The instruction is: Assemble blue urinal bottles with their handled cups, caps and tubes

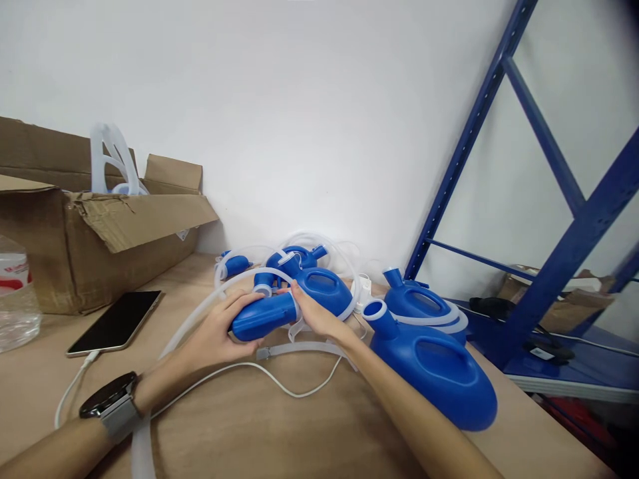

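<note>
Two hands hold a blue plastic tube at the middle of a wooden table.

The left hand [215,330], with a watch [110,398] on its wrist, curls around the near end of the blue tube [263,317], fingers closed on it from the side. The right hand [315,314] grips the far end of the same tube, where it meets a clear hose [219,296] and a pale strap [304,347]; its fingers are pinched shut there. The tube lies on its side just above the table [279,432], close in front of a blue jug [324,291]. A larger blue jug [434,369] lies to the right, touching the right forearm. A phone [116,322] with a white cable [279,382] lies to the left, beside a cardboard box [94,229] and a plastic bottle [16,296]. A blue shelf frame [564,259] stands on the right.
</note>
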`<state>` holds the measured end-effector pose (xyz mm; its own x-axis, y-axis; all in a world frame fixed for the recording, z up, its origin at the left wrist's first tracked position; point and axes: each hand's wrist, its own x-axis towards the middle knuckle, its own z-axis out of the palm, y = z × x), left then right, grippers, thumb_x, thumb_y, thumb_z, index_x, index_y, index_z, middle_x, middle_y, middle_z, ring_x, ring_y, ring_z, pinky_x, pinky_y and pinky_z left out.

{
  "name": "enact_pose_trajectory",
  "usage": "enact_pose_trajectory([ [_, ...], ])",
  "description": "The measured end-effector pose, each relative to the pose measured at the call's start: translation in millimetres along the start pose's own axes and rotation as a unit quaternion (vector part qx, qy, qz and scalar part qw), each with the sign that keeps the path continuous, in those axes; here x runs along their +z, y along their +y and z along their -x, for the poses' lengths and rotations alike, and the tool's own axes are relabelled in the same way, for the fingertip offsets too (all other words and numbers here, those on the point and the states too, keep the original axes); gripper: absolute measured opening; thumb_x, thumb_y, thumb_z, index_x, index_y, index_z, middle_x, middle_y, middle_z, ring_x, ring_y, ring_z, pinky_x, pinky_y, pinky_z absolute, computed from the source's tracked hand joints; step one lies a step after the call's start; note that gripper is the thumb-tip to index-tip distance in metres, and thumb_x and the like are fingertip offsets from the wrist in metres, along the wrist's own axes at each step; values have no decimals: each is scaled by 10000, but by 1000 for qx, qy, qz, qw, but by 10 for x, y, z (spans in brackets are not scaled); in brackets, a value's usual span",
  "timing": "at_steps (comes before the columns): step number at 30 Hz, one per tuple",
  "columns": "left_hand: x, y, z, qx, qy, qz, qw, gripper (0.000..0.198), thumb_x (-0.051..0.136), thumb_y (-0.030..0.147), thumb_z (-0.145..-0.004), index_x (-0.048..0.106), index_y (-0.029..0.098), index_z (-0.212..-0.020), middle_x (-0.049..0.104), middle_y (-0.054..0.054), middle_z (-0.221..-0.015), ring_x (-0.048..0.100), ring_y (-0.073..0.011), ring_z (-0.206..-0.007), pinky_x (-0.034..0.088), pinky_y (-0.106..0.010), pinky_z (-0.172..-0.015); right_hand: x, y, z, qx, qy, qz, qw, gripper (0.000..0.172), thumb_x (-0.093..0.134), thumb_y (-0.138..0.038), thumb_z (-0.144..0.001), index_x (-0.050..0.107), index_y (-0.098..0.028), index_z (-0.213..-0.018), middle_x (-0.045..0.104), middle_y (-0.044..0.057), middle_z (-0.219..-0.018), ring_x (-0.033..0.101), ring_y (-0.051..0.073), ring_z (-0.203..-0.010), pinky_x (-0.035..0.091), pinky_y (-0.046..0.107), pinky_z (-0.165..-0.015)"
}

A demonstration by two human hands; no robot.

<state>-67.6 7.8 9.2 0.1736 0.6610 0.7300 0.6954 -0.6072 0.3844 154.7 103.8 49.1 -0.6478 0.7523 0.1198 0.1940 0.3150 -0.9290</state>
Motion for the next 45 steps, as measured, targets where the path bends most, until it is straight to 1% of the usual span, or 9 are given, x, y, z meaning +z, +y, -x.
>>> enact_pose_trajectory([
  [3, 6, -8, 22, -6, 4, 13, 1000, 697, 835, 456, -716, 607, 277, -1349, 650, -111, -1388, 606, -364, -1279, 470, -523, -1112, 158, 65, 0, -103, 25, -88, 990, 847, 313, -823, -939, 392, -269, -1575, 466, 75, -1593, 437, 258, -1463, 328, 460, -1220],
  [8, 12, 19, 79, -12, 8, 27, 1000, 677, 811, 446, -763, 599, 294, -1387, 644, -105, -1411, 624, -358, -1265, 477, -521, -1110, 353, 20, 80, -210, 47, -161, 963, 728, 351, -701, -1009, 303, -302, -1616, 341, 22, -1671, 264, 190, -1558, 179, 424, -1288],
  [18, -29, -116, 82, 99, 5, -56, 993, 707, 806, 427, -783, 579, 260, -1431, 628, -157, -1417, 642, -357, -1243, 538, -477, -1040, 266, -177, 141, -136, 5, -106, 985, 647, 353, -671, -1014, 487, -265, -1499, 616, 81, -1431, 577, 255, -1321, 392, 446, -1168],
  [25, -31, -69, 79, 94, -2, -64, 994, 633, 771, 420, -814, 606, 241, -1398, 628, -165, -1420, 637, -354, -1255, 532, -459, -1044, 196, -197, 89, -82, 40, -11, 996, 729, 321, -763, -979, 617, -230, -1380, 594, 76, -1449, 499, 270, -1384, 306, 445, -1225],
  [29, 0, -8, 33, 39, 36, -37, 998, 668, 801, 432, -752, 606, 273, -1371, 690, -120, -1333, 692, -336, -1151, 554, -475, -1019, 127, -328, 142, 7, -33, -71, 997, 823, 314, -814, -946, 424, -273, -1557, 591, 101, -1457, 512, 302, -1381, 403, 510, -1157],
  [32, 5, 13, 14, 20, 67, -12, 997, 658, 789, 413, -753, 589, 290, -1367, 713, -93, -1290, 729, -312, -1059, 588, -459, -955, 52, -448, 232, -59, -52, -56, 995, 866, 406, -804, -927, 209, -344, -1634, 395, 87, -1624, 398, 284, -1478, 352, 515, -1190],
  [34, -2, 16, 12, 13, 79, 1, 997, 651, 784, 410, -752, 582, 283, -1358, 711, -95, -1294, 730, -313, -1060, 590, -457, -948, -2, -518, 283, -155, -72, -4, 985, 833, 547, -738, -912, 288, -359, -1607, 345, 69, -1649, 363, 272, -1498, 302, 503, -1219],
  [37, -17, 13, 17, 12, 86, 17, 996, 653, 785, 401, -743, 575, 265, -1347, 696, -108, -1324, 707, -332, -1129, 569, -472, -988, -65, -576, 316, -237, -116, 75, 962, 584, 676, -589, -908, 580, -335, -1425, 517, 53, -1519, 445, 259, -1434, 300, 490, -1224],
  [45, -13, -18, 44, 6, 83, 0, 997, 634, 767, 412, -751, 592, 260, -1342, 711, -95, -1299, 715, -326, -1101, 577, -457, -972, -85, -475, 261, -251, -119, 79, 957, 324, 550, -455, -1021, 753, -271, -1192, 633, 60, -1396, 535, 240, -1351, 433, 443, -1137],
])
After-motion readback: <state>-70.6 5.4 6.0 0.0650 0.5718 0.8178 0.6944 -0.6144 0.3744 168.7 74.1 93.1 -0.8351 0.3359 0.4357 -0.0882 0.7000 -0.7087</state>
